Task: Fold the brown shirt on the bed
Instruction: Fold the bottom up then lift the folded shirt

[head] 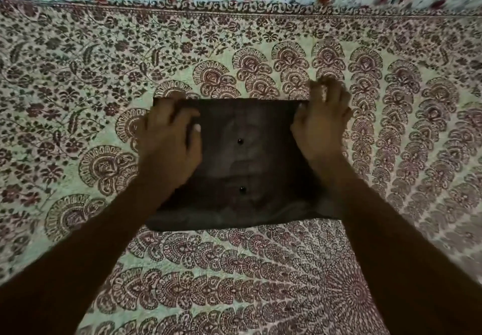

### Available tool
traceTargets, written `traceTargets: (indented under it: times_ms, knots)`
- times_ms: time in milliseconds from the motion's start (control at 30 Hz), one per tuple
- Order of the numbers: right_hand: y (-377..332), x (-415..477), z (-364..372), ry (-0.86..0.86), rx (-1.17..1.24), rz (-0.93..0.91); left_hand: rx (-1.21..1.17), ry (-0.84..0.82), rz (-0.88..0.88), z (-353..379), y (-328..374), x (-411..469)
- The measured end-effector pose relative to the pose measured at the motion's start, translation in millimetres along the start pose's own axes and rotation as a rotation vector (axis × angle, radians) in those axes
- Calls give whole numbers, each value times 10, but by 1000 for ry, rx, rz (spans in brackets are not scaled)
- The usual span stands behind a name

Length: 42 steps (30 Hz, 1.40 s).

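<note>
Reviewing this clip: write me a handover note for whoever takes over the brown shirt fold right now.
Left hand: rests on the far left corner of the dark brown buttoned shirt, fingers bent; pressing or gripping, cannot tell.
Right hand: at the far right corner, fingers curled past the edge; grip unclear.
Shirt: a compact rectangle, flat on the patterned printed bedspread, two dark buttons facing up.
Done: main folds appear made.
Left: probably smooth, square the edges, let go.

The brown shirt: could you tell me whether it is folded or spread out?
Folded: the brown shirt lies as a compact rectangle on the bed, two buttons showing.
</note>
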State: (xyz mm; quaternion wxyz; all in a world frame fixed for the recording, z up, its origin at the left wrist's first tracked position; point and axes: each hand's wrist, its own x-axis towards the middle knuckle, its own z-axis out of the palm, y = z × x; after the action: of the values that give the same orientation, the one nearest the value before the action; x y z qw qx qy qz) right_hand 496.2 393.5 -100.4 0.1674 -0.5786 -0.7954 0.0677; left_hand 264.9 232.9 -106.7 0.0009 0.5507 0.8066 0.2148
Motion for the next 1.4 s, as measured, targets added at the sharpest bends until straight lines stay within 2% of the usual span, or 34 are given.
traceTargets:
  times_ms: [33, 133, 200, 333, 400, 500, 567, 600, 667, 733, 800, 967, 1100, 1167, 1267, 1333, 1400]
  knots:
    - [-111, -175, 22, -5, 11, -65, 13, -70, 30, 56, 56, -110]
    - [-352, -646, 270, -222, 12, -206, 118, -253, 52, 324, 86, -335]
    - [-343, -795, 481, -315, -24, -238, 171, -273, 39, 467, 40, -366]
    - [28, -662, 631, -318, -142, -330, 212, -240, 20, 630, -41, -381]
    - [209, -533, 583, -319, -160, -252, 199, -231, 3, 647, -26, -386]
    - [398, -387, 480, -385, -138, 30, 209, -234, -12, 634, -11, -388]
    - [394, -380, 369, -347, -148, 169, 213, -236, -24, 630, -1, -372]
    - [325, -439, 314, -299, -166, 167, 215, -238, -31, 631, 4, -374]
    - [106, -682, 243, -234, -163, -11, 215, -235, -42, 632, 13, -366]
    - [-30, -1041, 252, -300, -115, -241, 213, -231, -42, 639, 3, -373]
    - [89, -1317, 292, -345, -137, -322, 205, -234, -36, 641, -9, -379]
    - [570, -1312, 185, -356, -205, -173, 214, -274, -45, 642, -9, -356]
    - [417, -1326, 150, -392, -217, -5, 89, -373, -60, 477, 40, -290]
    - [225, -1324, 68, -335, -185, 1, 7, -374, -201, 289, 159, -332]
    - [-150, -1340, -32, -249, 54, -345, -22, -364, -586, -1, 322, -708]
    - [-441, -1310, 11, -328, 242, -427, -65, -335, -773, -60, 355, -1036]
    - [-717, -1211, 75, -432, 322, -361, -203, -229, -924, -93, 344, -1187]
